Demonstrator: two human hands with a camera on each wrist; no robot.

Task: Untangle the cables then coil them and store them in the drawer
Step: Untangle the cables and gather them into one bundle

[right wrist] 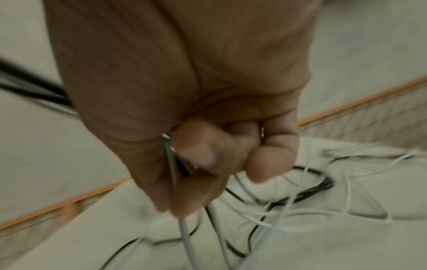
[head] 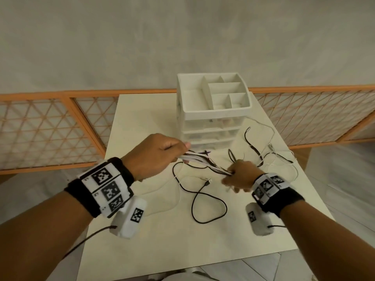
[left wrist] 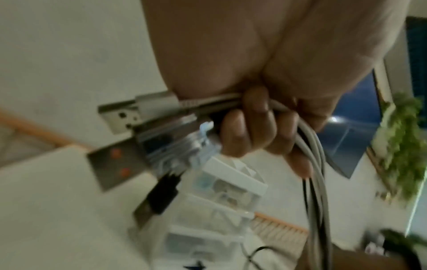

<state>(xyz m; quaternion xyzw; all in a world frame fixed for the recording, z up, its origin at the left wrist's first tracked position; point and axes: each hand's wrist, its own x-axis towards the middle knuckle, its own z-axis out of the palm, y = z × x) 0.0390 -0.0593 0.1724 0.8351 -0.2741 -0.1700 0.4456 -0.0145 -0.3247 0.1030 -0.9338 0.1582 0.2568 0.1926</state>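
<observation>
While the left hand grips the plug ends and the right hand closes round the same cables, the bunch runs taut between them above the bench, likely to straighten it before coiling, near the drawer unit.

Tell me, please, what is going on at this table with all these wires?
A person is sorting cables. The left hand grips a bundle of white and black cables near their USB plugs, and the right hand grips the same bundle further along. More loose black and white cables lie tangled on the white table. The white plastic drawer unit behind them is closed.
</observation>
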